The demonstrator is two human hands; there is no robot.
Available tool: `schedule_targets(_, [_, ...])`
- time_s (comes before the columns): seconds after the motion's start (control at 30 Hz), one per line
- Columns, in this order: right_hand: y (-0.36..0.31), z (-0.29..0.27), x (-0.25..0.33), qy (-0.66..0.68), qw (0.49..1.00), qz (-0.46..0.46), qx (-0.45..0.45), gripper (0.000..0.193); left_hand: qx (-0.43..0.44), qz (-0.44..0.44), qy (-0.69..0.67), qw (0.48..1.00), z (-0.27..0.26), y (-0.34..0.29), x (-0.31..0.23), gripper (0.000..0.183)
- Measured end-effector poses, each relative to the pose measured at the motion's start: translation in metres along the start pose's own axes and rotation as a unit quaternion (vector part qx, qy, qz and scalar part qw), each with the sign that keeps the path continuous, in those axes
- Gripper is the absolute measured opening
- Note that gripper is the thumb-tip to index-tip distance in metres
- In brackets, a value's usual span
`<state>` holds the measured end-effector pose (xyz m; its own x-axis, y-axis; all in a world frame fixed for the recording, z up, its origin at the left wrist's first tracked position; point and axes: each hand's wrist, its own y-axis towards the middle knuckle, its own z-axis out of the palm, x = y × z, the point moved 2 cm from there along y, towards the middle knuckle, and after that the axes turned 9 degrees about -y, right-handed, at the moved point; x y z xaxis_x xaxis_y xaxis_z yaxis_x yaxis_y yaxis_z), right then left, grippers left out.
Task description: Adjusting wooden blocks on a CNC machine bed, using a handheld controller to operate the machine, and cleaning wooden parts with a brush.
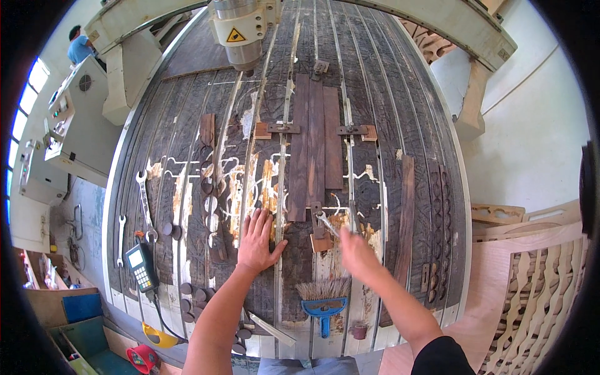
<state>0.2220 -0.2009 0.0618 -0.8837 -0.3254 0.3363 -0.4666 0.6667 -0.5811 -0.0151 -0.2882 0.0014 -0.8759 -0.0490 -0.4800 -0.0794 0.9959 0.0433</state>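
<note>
My left hand (pixel 257 242) lies flat on the worn machine bed, fingers spread, holding nothing. In my right hand (pixel 360 255) is a wrench (pixel 329 224), its head at the bolt of a metal clamp (pixel 317 226). That clamp presses on the near end of several long dark wood boards (pixel 315 140), lying side by side. A small wood block (pixel 321 242) sits under the clamp's near end. Two more clamps hold the boards from the sides, a left clamp (pixel 284 129) and a right clamp (pixel 352 130); another clamp (pixel 320 67) stands at the far end.
A spindle head (pixel 240 44) hangs over the bed's far part. Two loose wrenches, a large wrench (pixel 145 203) and a small wrench (pixel 121 240), lie left, beside a handheld keypad (pixel 142 267). A blue brush (pixel 324 305) lies near the front edge. Another person (pixel 80 47) stands far left.
</note>
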Motion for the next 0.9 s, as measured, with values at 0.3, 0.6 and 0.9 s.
schedule_targets(0.3, [-0.025, 0.035, -0.004, -0.053, 0.968, -0.162, -0.187, 0.021, -0.01, -0.001, -0.031, 0.999, 0.004, 0.0, 0.0, 0.071])
schedule_targets(0.6, [-0.008, 0.041, 0.037, 0.016, 0.96, -0.251, -0.12, 0.017, -0.009, 0.004, -0.03, 1.0, 0.002, 0.001, -0.001, 0.073])
schedule_targets(0.9, [0.097, -0.003, 0.098, -0.046, 0.906, -0.324, -0.268, 0.02, 0.002, -0.001, -0.034, 0.999, 0.009, 0.001, 0.004, 0.063])
